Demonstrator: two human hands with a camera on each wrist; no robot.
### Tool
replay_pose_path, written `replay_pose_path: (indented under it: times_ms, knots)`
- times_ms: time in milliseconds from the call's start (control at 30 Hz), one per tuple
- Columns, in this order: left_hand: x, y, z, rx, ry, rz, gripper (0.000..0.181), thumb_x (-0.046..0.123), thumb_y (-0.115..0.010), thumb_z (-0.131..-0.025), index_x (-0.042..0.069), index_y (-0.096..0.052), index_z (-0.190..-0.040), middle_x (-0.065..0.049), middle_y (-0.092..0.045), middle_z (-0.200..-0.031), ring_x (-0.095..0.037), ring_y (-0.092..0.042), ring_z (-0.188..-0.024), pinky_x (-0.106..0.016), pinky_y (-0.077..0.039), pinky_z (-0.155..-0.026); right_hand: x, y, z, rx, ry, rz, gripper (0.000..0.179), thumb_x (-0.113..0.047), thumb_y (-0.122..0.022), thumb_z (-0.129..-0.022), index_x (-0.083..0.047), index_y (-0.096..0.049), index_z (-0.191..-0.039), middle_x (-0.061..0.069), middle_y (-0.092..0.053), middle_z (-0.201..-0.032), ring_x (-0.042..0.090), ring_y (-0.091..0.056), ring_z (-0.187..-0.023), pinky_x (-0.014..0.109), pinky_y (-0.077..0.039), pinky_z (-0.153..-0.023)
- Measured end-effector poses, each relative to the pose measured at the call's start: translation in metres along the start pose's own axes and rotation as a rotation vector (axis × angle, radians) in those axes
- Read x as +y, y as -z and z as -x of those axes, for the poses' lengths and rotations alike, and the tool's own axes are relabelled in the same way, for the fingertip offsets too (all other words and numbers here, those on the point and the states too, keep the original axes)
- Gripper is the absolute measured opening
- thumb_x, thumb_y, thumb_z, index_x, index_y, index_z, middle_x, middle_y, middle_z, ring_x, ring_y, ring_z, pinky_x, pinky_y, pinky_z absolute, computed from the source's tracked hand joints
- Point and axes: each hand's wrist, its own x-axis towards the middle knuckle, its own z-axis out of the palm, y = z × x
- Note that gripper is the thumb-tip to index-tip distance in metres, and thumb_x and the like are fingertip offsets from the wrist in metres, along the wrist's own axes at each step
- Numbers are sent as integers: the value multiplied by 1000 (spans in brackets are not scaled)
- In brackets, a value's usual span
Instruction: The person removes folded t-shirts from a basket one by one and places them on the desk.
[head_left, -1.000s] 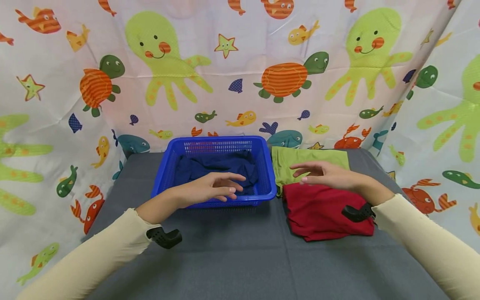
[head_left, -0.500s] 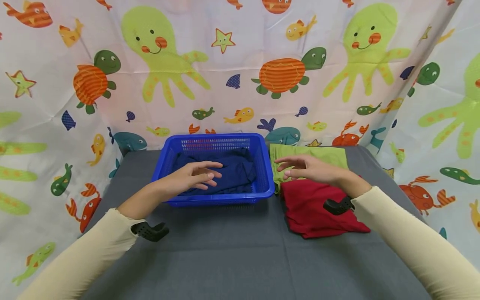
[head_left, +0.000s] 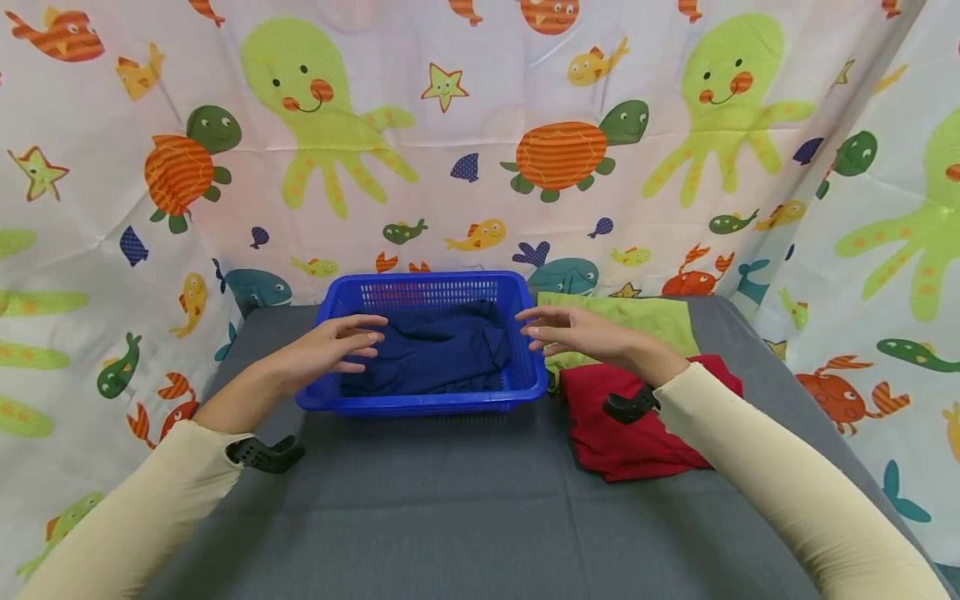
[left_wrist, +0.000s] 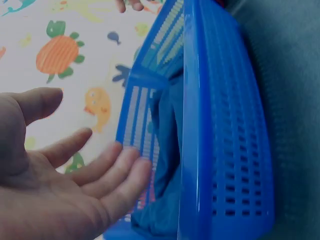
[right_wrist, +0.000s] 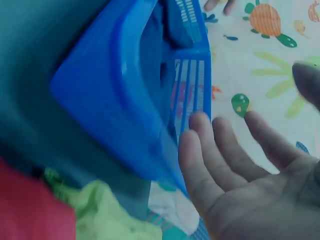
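Note:
A blue plastic basket (head_left: 420, 402) with slotted walls stands on the grey table. Dark blue cloth (head_left: 435, 346) lies rumpled inside it. Over the basket's left side hovers my left hand (head_left: 315, 354), its fingers loosely extended and holding nothing. My right hand (head_left: 581, 333) hangs above the basket's right rim, likewise relaxed with nothing in it. In the left wrist view, the palm of the left hand (left_wrist: 75, 185) faces the basket wall (left_wrist: 225, 125). From the right wrist, the right hand (right_wrist: 250, 175) appears beside the basket's corner (right_wrist: 115, 90), fingers spread.
Right of the basket lie a red cloth (head_left: 637, 425) and, behind it, a yellow-green cloth (head_left: 645, 317). A curtain printed with sea animals (head_left: 480, 158) encloses the back and sides of the grey table (head_left: 420, 517).
Both hands have moved leftward: the left from the basket's front middle to its left side, the right from above the red and green cloths to the basket's right rim.

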Motion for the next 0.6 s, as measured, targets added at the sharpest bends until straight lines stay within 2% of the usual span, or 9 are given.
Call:
replay_pose_path:
  times_ms: [200,333,467,600]
  knots:
    - [-7,11,-7,24,107,16,61,33,-40,-110,14,-16,-163,-23,-12,-169,-46,-15,-155,-63,-26,-121,-14,-10,-23,-22,-73,-134,49,-29,-46,-109,-12,-38,-154,17,-36,-162,38,-42,-146,50,-37,-119]
    - [-8,14,-12,71,167,-36,70,36,-43,-109,13,-7,-164,-27,-4,-168,-49,-5,-155,-69,-22,-120,-19,-19,-40,-42,-120,-185,52,-30,-45,-109,-13,-34,-157,14,-25,-167,40,-25,-154,53,-29,-124]
    - [-8,12,-18,91,229,-83,79,38,-45,-107,12,3,-164,-27,7,-168,-50,-2,-155,-70,-21,-119,-19,-29,-56,-4,-173,-213,57,-32,-48,-108,-15,-30,-159,11,-16,-169,38,-14,-157,55,-22,-126]
    - [-13,9,-28,71,280,-82,82,39,-46,-106,13,7,-163,-24,9,-169,-47,-1,-156,-69,-21,-120,-20,-37,-73,57,-225,-215,63,-34,-51,-106,-15,-26,-160,10,-9,-171,34,-8,-159,58,-17,-126]
